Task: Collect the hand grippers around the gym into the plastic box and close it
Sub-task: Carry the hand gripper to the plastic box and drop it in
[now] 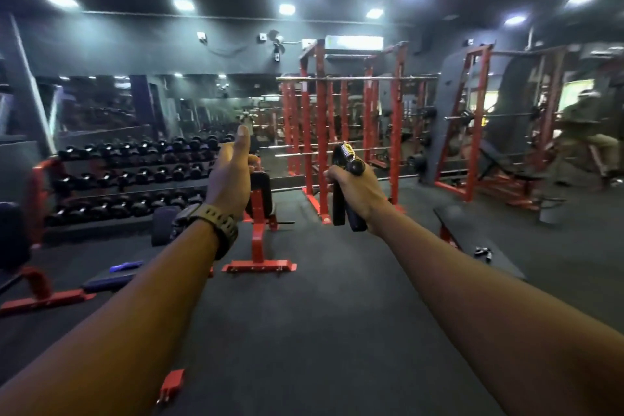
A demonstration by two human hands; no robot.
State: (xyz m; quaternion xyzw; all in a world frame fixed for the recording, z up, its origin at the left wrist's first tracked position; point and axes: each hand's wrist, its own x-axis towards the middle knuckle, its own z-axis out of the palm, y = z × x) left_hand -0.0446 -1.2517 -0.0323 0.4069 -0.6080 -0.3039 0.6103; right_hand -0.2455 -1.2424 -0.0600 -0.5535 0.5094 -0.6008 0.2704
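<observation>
My right hand (359, 194) grips a black hand gripper (344, 186) with a silver spring on top, held upright at chest height in front of me. My left hand (233, 176) is raised beside it, fingers straight and holding nothing; a tan watch sits on that wrist. Another hand gripper (483, 253), small and dark, lies on a flat black bench (499, 260) at the right. The plastic box is not in view.
A red adjustable bench (260, 230) stands straight ahead on the dark rubber floor. A dumbbell rack (128, 176) lines the left wall below mirrors. Red power racks (337, 132) stand ahead and to the right. A person (584, 135) sits at the far right.
</observation>
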